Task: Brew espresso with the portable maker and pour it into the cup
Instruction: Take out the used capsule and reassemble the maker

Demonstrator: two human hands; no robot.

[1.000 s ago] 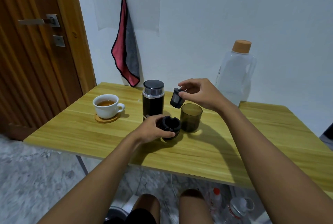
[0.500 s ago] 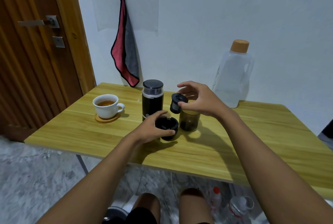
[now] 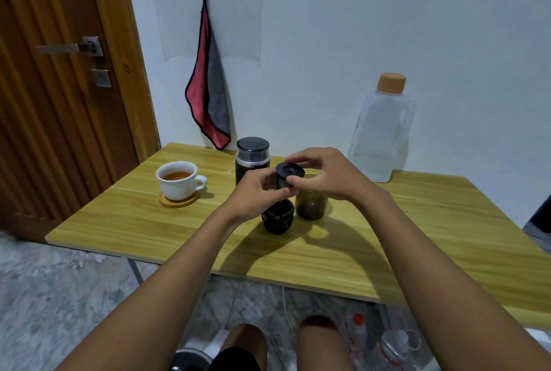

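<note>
Both hands hold a small black filter basket [image 3: 287,175] in the air above the table. My right hand [image 3: 323,175] pinches its rim from the right, and my left hand [image 3: 256,193] grips its lower part from the left. Below them a round black maker part [image 3: 278,218] stands on the wooden table [image 3: 179,230]. A smoky translucent cup [image 3: 311,205] stands just right of it. The black maker body [image 3: 252,158] with a dark lid stands behind my left hand. A white cup [image 3: 177,179] with brown liquid sits on a wooden coaster at the left.
A clear water jug [image 3: 381,135] with an orange cap stands at the table's back right. A red and grey cloth [image 3: 208,96] hangs on the wall. A wooden door [image 3: 59,87] is at the left. Bottles [image 3: 393,343] lie on the floor under the table.
My left hand has let go of the round black part on the table and risen to the filter basket. My right hand has turned the basket upright and brought it closer.
</note>
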